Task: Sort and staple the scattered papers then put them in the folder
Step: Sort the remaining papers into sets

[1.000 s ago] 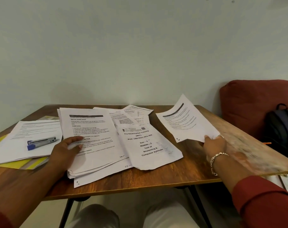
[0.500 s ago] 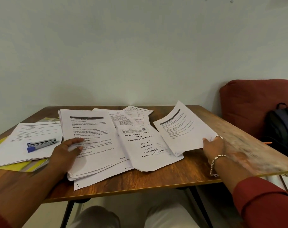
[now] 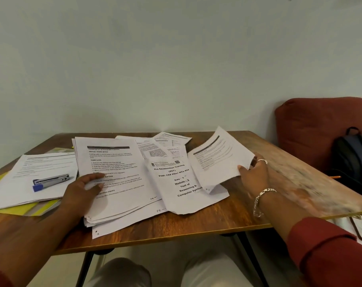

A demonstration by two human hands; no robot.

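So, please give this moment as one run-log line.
left hand: presses paper stack | right hand: holds sheet | stapler: untouched

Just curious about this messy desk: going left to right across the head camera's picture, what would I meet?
Yellow folder → stapler → left hand → "Pre Examination Training" sheet → right hand holding a sheet → red cushion → dark backpack.

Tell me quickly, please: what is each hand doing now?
Left hand: open, its fingers rest on the paper stack.
Right hand: closed, it pinches the edge of a printed sheet.
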